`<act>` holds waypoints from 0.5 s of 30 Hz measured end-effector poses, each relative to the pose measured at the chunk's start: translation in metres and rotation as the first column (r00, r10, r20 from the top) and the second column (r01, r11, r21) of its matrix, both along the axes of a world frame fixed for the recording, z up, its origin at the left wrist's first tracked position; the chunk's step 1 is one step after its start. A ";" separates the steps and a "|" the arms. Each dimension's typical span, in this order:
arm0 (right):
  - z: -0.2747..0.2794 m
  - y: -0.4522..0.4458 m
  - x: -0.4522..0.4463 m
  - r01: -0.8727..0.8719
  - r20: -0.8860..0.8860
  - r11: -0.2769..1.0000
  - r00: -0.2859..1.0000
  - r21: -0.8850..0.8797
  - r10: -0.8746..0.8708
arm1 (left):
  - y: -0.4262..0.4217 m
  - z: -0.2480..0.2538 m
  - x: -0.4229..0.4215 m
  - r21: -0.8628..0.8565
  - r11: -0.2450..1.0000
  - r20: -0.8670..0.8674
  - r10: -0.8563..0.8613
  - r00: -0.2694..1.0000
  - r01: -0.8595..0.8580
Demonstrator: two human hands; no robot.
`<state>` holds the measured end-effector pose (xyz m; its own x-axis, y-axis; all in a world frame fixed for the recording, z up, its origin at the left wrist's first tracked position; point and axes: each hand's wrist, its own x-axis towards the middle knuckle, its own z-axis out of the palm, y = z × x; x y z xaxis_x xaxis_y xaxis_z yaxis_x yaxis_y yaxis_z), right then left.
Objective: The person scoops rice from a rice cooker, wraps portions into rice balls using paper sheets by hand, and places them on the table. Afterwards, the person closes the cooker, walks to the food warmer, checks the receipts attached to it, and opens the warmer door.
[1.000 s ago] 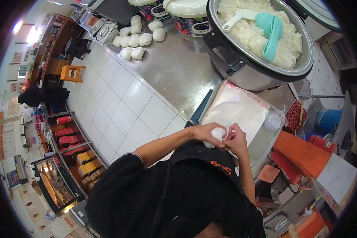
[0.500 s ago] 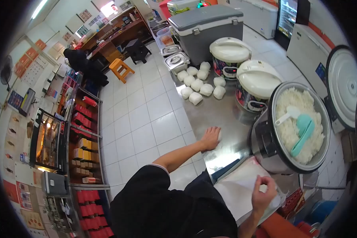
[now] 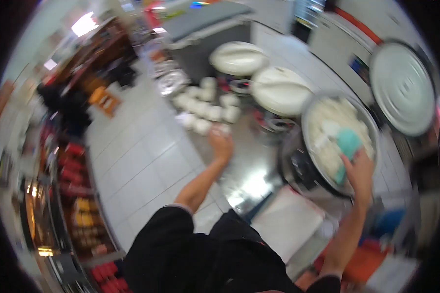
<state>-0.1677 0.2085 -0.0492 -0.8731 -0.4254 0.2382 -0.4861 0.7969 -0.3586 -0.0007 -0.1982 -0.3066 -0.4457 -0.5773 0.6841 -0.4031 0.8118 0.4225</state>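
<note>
My left hand (image 3: 221, 145) reaches over the steel counter (image 3: 244, 161), its fingers around a small white wrapped bundle (image 3: 224, 128) at the near edge of a group of similar white bundles (image 3: 200, 108). Blur softens those fingers. To the right, my right hand (image 3: 360, 171) is closed around the teal rice scoop (image 3: 348, 141), which lies on white rice (image 3: 338, 115) in the large open cooker (image 3: 298, 168). A white spoon (image 3: 330, 129) rests on the rice beside the scoop. Below the cooker lies a pile of white wrapping sheets (image 3: 286, 219).
Two rice cookers with closed white lids (image 3: 239, 58) stand behind the bundles, near a grey cooler box (image 3: 205, 36). The large cooker's raised lid (image 3: 402, 88) is at the right. An orange stool (image 3: 104, 101) and a person in dark clothing (image 3: 66, 105) are at the left.
My left hand has moved forward along the counter to the white bundles. My right hand has gone from above the wrapping sheets to the teal scoop. The view has shifted and blurred.
</note>
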 end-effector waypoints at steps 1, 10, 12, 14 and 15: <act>0.005 -0.004 0.001 -0.022 -0.036 0.998 0.999 0.058 0.024 | 0.007 0.014 -0.017 0.018 0.998 -0.096 0.062 0.993 -0.061; 0.059 -0.001 -0.025 0.344 0.100 0.885 0.915 0.315 -0.391 | 0.146 0.282 -0.102 0.424 0.548 -0.011 -0.793 0.610 0.721; 0.062 0.018 -0.044 0.296 0.096 0.869 0.928 0.396 -0.360 | 0.167 0.291 -0.124 0.364 0.572 0.257 -0.821 0.510 0.736; 0.072 0.018 -0.058 0.311 0.025 0.850 0.935 0.426 -0.354 | 0.181 0.295 -0.142 0.306 0.636 0.622 -0.697 0.358 0.708; 0.077 0.019 -0.065 0.327 -0.034 0.834 0.937 0.444 -0.349 | 0.183 0.294 -0.148 0.301 0.631 0.616 -0.701 0.359 0.715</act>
